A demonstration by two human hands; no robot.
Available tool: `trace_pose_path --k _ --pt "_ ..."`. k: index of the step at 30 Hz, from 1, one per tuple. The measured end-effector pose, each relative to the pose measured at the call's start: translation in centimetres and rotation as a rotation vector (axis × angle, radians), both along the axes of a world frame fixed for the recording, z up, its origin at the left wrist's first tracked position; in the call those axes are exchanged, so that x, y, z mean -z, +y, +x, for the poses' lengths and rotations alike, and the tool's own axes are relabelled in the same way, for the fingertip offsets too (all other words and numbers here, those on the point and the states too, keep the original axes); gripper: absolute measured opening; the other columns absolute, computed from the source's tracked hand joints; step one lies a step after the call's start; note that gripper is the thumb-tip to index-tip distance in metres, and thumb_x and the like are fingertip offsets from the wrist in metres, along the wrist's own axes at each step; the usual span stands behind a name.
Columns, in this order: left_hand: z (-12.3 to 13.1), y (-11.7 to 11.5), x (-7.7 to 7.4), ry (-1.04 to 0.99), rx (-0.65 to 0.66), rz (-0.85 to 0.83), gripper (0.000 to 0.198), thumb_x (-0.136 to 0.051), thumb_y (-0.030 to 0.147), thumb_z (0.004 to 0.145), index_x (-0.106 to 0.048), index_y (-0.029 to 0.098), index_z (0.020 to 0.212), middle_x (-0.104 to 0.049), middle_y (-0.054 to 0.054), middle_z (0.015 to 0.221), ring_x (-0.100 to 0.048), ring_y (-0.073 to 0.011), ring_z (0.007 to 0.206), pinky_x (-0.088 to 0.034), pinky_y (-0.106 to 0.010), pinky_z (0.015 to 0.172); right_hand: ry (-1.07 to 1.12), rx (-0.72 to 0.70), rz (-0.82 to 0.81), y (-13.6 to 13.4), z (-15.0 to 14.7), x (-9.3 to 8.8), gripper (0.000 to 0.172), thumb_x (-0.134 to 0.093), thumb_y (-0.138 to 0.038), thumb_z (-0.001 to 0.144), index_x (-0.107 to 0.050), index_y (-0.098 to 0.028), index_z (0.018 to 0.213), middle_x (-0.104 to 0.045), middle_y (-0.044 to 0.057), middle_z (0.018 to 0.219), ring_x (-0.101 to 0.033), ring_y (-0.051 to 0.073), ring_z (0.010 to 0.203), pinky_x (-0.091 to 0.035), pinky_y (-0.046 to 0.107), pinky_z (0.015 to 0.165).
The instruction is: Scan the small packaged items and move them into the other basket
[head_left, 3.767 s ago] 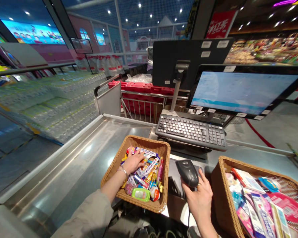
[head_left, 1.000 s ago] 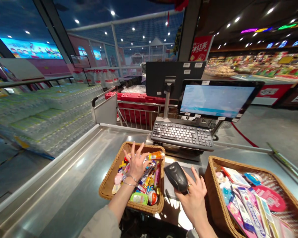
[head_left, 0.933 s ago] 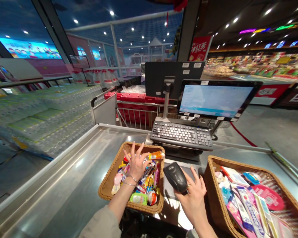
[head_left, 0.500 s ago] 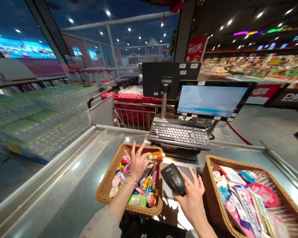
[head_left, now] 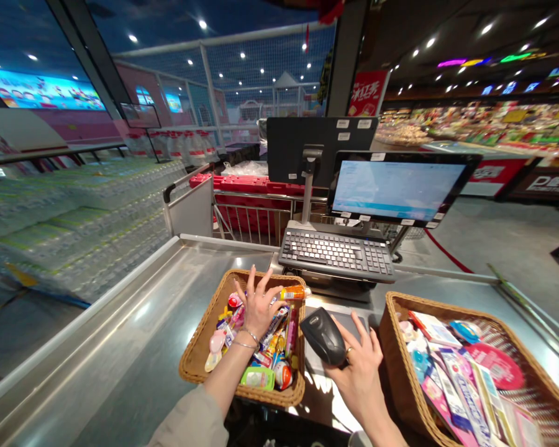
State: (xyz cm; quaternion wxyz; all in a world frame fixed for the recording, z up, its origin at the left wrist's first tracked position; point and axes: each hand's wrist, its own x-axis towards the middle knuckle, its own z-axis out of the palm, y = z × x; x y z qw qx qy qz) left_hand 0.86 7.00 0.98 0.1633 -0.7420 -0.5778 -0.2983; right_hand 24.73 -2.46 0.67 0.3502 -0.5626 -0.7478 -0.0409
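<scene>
My left hand [head_left: 259, 308] is above the left wicker basket [head_left: 193, 354]. Its thumb and index finger pinch the end of a small orange bottle [head_left: 294, 292] with a white label, while the other fingers are spread. The bottle lies sideways over the basket's right rim. Beneath my hand are packaged sweets, among them a green pack [head_left: 258, 377] and a red-and-white egg [head_left: 283, 375]. My right hand [head_left: 359, 366] grips a black barcode scanner [head_left: 323, 336], its head tilted towards the left basket. Some of its fingers are stretched out past the scanner.
On the right stands a second wicker basket [head_left: 391, 347] with boxes, packets and a pink round pack [head_left: 496, 365]. Behind the hands are a keyboard [head_left: 336, 253] and a lit monitor [head_left: 395, 189]. All stand on a metal counter [head_left: 135, 347] with a raised edge.
The scanner and my right hand have shifted very slightly to the left. My left hand and the orange bottle are almost where they were.
</scene>
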Motion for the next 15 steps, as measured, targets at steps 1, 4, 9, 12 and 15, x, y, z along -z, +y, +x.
trace_pose_path --k 1,4,9,12,15 --pt "0.01 0.00 -0.02 -0.008 0.007 0.007 0.020 -0.068 0.033 0.083 -0.071 0.030 0.102 -0.053 -0.007 0.142 -0.015 -0.0401 0.147 0.001 -0.077 0.109 0.000 -0.003 0.001 -0.01 -0.01 -0.01 0.033 -0.064 -0.033 0.074 -0.068 -0.029 0.107 -0.064 0.000 0.128 -0.035 0.034 0.139 -0.021 0.061 0.109" --pt "0.05 0.01 -0.06 -0.026 0.023 0.034 0.019 -0.068 0.032 0.083 -0.072 0.030 0.101 -0.055 -0.007 0.141 -0.018 -0.0405 0.146 0.000 -0.077 0.109 0.003 -0.007 0.002 -0.06 -0.03 -0.04 0.033 -0.065 -0.034 0.074 -0.068 -0.030 0.107 -0.065 0.000 0.128 -0.036 0.034 0.139 -0.021 0.061 0.109" --pt "0.13 -0.05 -0.14 0.016 -0.003 -0.014 0.021 -0.068 0.035 0.082 -0.072 0.030 0.103 -0.052 -0.007 0.144 -0.017 -0.0416 0.146 0.000 -0.077 0.109 0.013 -0.009 0.009 -0.17 -0.04 -0.27 0.031 -0.064 -0.032 0.074 -0.069 -0.028 0.105 -0.065 0.001 0.127 -0.036 0.034 0.139 -0.020 0.060 0.109" --pt "0.25 -0.14 -0.33 -0.031 0.009 0.005 0.024 -0.072 0.038 0.079 -0.072 0.031 0.102 -0.054 -0.006 0.142 -0.020 -0.0405 0.145 -0.001 -0.076 0.110 0.012 -0.011 -0.001 -0.19 0.00 -0.36 0.032 -0.064 -0.033 0.075 -0.069 -0.028 0.106 -0.065 0.001 0.127 -0.036 0.035 0.138 -0.021 0.061 0.109" --pt "0.39 -0.21 -0.54 -0.095 0.033 0.048 0.026 -0.076 0.040 0.075 -0.073 0.032 0.099 -0.057 -0.004 0.139 -0.024 -0.0397 0.144 -0.002 -0.074 0.111 0.003 -0.013 -0.019 -0.23 0.07 -0.34 0.033 -0.064 -0.035 0.076 -0.068 -0.029 0.108 -0.065 0.001 0.128 -0.037 0.035 0.138 -0.020 0.061 0.109"
